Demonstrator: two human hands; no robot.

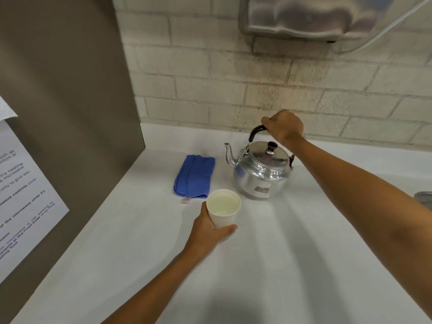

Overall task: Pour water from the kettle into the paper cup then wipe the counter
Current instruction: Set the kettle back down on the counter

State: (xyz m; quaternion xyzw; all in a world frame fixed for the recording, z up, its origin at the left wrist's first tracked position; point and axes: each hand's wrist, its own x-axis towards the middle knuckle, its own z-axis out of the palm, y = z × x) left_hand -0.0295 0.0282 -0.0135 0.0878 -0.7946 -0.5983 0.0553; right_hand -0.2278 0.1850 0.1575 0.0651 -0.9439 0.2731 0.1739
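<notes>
The kettle (260,170) stands upright on the white worktop (280,265), its spout pointing left toward the folded blue cloth (194,176). The right hand (284,128) is closed around the black handle (257,131) at the top of its arc, fingers wrapped over it, which keeps the weight hanging straight below the grip. The base appears to rest on the worktop, so the hand seems to be steadying the kettle more than carrying it.

The paper cup (224,208) sits just in front of the kettle and just beside the near end of the cloth. It is upright and holds water close to the brim. The left hand (209,232) cups it low on the near side, thumb on the left wall and fingers curled around the base, a hold that keeps a light, full cup from tipping or sliding.

Judging by the water level and the upright kettle, the pouring part looks done, and the wiping is not yet begun. The cloth lies untouched, within reach of the left hand.

The next step would call for both hands to let go; the cup wants a gentle release, since squeezing its thin wall could spill water. No spill can be made out on the pale worktop.

A brown panel (70,90) with a printed notice (21,195) stands at the left.
</notes>
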